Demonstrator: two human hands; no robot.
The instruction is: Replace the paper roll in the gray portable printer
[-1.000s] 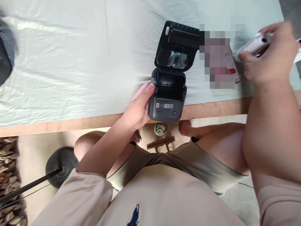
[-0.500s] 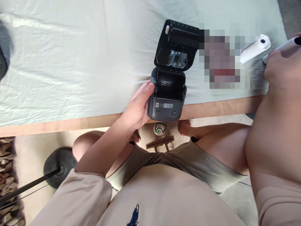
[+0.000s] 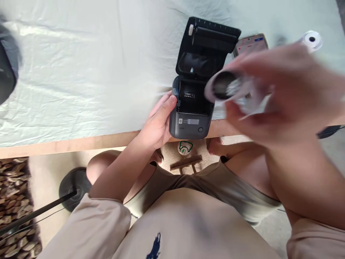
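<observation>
My left hand (image 3: 159, 117) grips the left side of a small dark label printer (image 3: 190, 124), thumb on its edge. The printer's lid (image 3: 205, 50) is swung up and away, and the bay below it holds no roll. My right hand (image 3: 285, 86), blurred by motion, is closed around a white paper roll (image 3: 211, 90) with a dark hollow core facing the printer. The roll's near end is at the bay's right edge; whether they touch I cannot tell.
Behind my right hand lies a phone (image 3: 250, 44) with a lit screen. Another white roll (image 3: 312, 39) rests on the pale green cloth (image 3: 81, 72). Wood pieces (image 3: 16, 201) and a round black base (image 3: 75, 185) are at the lower left.
My right hand has come in from the far right toward the printer with the white roll. My left hand and the open printer have hardly moved.
</observation>
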